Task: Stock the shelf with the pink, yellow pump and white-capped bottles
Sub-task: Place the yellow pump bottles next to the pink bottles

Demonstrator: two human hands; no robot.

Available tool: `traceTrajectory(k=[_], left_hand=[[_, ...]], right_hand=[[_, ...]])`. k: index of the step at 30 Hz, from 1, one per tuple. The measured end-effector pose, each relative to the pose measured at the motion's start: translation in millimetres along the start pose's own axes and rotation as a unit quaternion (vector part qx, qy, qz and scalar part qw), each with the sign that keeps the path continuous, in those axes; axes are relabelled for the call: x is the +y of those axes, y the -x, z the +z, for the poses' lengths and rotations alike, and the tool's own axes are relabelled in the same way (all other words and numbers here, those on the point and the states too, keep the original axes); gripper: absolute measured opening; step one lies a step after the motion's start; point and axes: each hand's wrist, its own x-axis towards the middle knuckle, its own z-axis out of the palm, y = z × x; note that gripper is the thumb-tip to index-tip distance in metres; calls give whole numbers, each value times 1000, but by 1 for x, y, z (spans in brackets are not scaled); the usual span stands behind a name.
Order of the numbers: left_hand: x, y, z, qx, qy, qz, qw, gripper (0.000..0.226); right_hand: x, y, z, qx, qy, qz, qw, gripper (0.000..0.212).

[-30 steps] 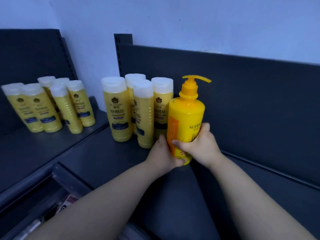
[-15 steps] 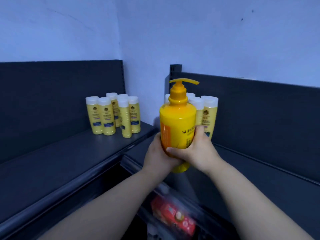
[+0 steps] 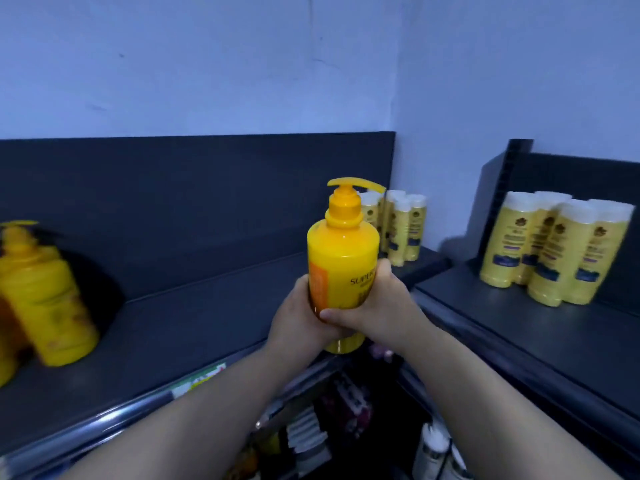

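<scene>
The left hand [image 3: 298, 320] and the right hand [image 3: 377, 306] both wrap tight around the low part of one pump bottle [image 3: 341, 268]. The left hand grips its left side and the right hand grips its right side, with the thumb laid across the front near the bottom. The bottle is yellow, stands straight up and is held in the air, above the front edge of the shelf [image 3: 194, 327]. Its pump top points to the right. There is an orange patch on its left side and some letters on the front, partly hidden by the right hand.

The shelf is dark and flat, with a dark back wall. Far to the left on it stand more yellow pump bottles [image 3: 45, 299]. They look blurry, so I cannot tell how many there are. At the right end of the shelf, back in the corner and partly behind the held bottle, stands a small bunch of white-capped bottles [image 3: 403, 230]. They are yellow and stand close together.

To the right is a second shelf [image 3: 519, 327]. Another bunch of white-capped bottles [image 3: 554, 251] stands on it, touching one another. Under the shelves there are more goods [image 3: 329, 420], too dark and blurry to tell apart. The wall [image 3: 207, 64] above is pale blue.
</scene>
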Motion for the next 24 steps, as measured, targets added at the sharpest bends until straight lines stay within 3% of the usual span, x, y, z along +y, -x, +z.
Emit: traceTrajectory(k=[14, 19, 24], left_hand=[[-102, 97, -179, 149, -64, -139, 977, 78], [-136, 111, -224, 197, -74, -157, 965, 91], [-173, 105, -271, 223, -83, -180, 954, 89]], right_hand=[[-131, 31, 176, -178, -38, -100, 978, 83], [-165, 19, 236, -239, -48, -133, 961, 84], [-197, -8, 297, -282, -43, -156, 946, 86]])
